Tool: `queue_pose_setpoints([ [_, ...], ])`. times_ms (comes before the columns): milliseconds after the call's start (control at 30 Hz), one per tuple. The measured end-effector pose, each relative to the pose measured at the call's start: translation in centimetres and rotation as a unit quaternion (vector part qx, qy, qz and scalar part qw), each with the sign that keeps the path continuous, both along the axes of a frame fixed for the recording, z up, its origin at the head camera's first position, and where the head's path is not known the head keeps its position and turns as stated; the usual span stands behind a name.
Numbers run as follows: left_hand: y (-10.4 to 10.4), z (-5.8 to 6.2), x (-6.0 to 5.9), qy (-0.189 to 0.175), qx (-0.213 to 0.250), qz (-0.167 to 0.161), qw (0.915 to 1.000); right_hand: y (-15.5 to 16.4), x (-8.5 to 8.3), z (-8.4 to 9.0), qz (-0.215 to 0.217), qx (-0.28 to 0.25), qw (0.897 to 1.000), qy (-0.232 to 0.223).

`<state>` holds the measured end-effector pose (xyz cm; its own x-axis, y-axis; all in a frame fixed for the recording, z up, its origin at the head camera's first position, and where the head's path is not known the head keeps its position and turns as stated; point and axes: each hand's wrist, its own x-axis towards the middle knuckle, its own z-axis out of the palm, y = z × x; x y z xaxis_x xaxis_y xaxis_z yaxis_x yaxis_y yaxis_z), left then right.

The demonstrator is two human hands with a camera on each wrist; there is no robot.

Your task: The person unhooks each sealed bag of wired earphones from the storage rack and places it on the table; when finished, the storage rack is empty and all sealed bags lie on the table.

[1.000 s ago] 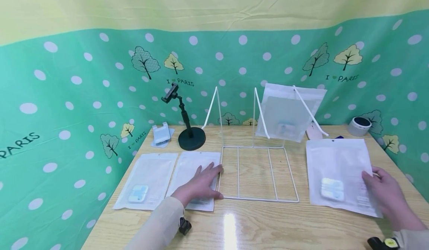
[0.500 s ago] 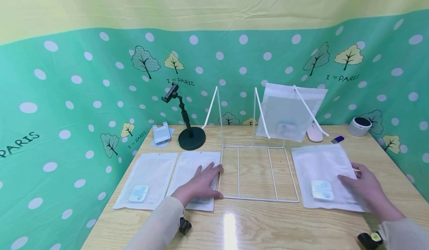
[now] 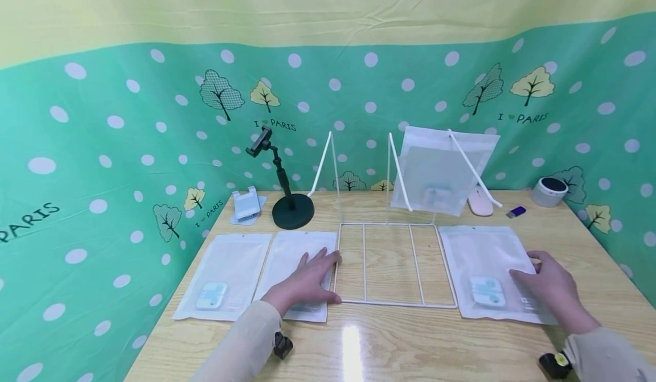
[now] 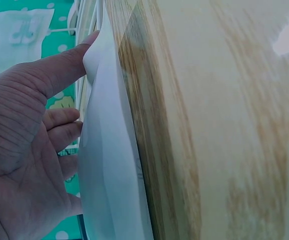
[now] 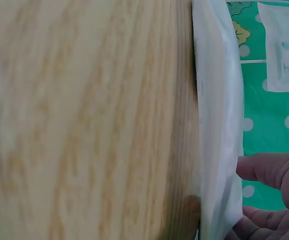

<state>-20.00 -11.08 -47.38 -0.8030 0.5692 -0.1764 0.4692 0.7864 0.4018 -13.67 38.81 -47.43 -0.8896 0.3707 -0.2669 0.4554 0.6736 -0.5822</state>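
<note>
My left hand (image 3: 310,279) rests with spread fingers on a white zip pouch (image 3: 288,257), its fingertips at the left side of a white wire display rack (image 3: 365,268). In the left wrist view the thumb touches this pouch (image 4: 107,150). Right of the rack base, my right hand (image 3: 550,285) pinches the right edge of another white pouch (image 3: 482,251), which lies beside the rack with a pale blue-and-white square item showing in it. The right wrist view shows the thumb on this pouch (image 5: 219,125), with the other fingers partly hidden.
A third pouch (image 3: 238,257) lies at far left. One more pouch (image 3: 441,165) hangs on the rack's right prong. Behind stand a black phone stand (image 3: 292,211), a light blue holder (image 3: 247,204), a mouse (image 3: 480,202), a USB stick (image 3: 516,212) and a white round device (image 3: 550,192).
My right hand has moved left with its pouch, bringing it down flat beside the rack and uncovering the mouse and USB stick. My left hand stays in place.
</note>
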Motion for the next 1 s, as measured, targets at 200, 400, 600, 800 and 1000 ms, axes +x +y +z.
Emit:
queue_pose_setpoints([
  [200, -0.1, -0.2, 0.1, -0.003, 0.004, 0.002, 1.0000, -0.1, -0.4, 0.6, 0.013, 0.034, 0.999, -0.020],
  [400, 0.0, -0.1, 0.1, -0.004, 0.007, 0.000, 1.0000, -0.6, -0.8, 2.1, 0.048, 0.069, 0.995, 0.049],
  [600, 0.1, 0.2, 0.2, -0.001, 0.005, 0.001, 1.0000, -2.5, -2.6, 4.6, 0.096, -0.001, 0.984, 0.151],
  [800, 0.1, 0.0, 0.1, -0.007, 0.003, 0.007, 0.9999, -4.6, -5.6, 7.3, 0.106, -0.115, 0.966, 0.205],
  [1000, 0.1, -0.2, 0.1, -0.009, -0.001, 0.010, 0.9999, -6.0, -7.9, 8.8, 0.108, -0.173, 0.943, 0.264],
])
